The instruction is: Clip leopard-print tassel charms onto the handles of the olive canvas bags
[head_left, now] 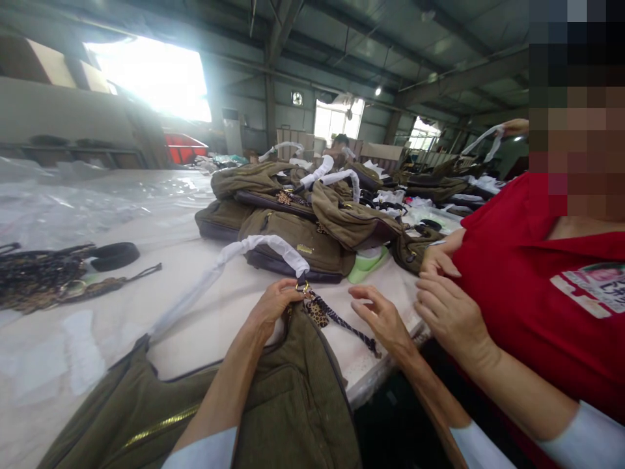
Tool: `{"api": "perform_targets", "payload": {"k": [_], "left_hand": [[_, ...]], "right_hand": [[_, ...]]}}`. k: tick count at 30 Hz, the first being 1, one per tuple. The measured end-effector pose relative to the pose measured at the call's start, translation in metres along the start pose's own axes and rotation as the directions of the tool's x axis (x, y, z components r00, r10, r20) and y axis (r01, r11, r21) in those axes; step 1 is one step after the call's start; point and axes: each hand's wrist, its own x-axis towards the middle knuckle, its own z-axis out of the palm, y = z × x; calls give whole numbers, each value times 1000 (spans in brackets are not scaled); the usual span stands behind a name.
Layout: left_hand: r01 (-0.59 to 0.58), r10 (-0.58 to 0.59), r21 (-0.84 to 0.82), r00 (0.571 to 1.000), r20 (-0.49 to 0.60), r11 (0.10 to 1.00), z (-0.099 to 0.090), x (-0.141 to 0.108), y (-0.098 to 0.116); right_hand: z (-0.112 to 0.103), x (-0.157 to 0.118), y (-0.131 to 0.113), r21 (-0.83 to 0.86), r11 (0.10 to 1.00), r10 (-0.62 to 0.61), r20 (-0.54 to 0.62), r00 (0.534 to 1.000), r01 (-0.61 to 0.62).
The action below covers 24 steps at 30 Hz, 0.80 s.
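Left hand (274, 307) pinches a brass ring (301, 286) at the top of an olive canvas bag (297, 404); right hand (379, 319) is open just beside it.
The leopard-print strap (336, 318) hangs loose and could slip if the pinch eases. Contents are hidden. More olive bags (293, 238) lie piled on the table (205, 326) beyond a co-worker's red shirt (532, 293).
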Motion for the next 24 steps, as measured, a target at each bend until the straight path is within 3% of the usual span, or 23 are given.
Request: {"api": "perform_targets", "payload": {"k": [2,4,6,8,13,16,20,24], "left_hand": [[-12,14,-55,999,33,998,-3,1,-2],[-22,27,-94,998,56,995,-5,2,-4],[-23,29,-105,998,60,994,-7,2,-4],[-31,35,-91,998,43,995,-8,2,-3],[-66,65,-1,995,-70,998,-8,1,0],[-63,64,14,995,-71,998,-9,1,0],[-40,42,20,997,-66,999,-11,1,-1],[4,-5,-18,998,-57,1000,-12,1,-1]], "right_hand": [[19,27,-6,88,996,-14,30,999,12],[33,48,-10,222,975,-9,196,981,-35],[41,62,-11,335,933,-23,413,911,-128],[46,69,-8,401,893,-47,537,842,-205],[46,76,2,425,844,11,595,804,-326],[45,80,1,408,837,25,637,771,-364],[46,81,-5,372,841,73,640,765,-392],[45,80,-9,420,817,32,651,758,-395]]}}
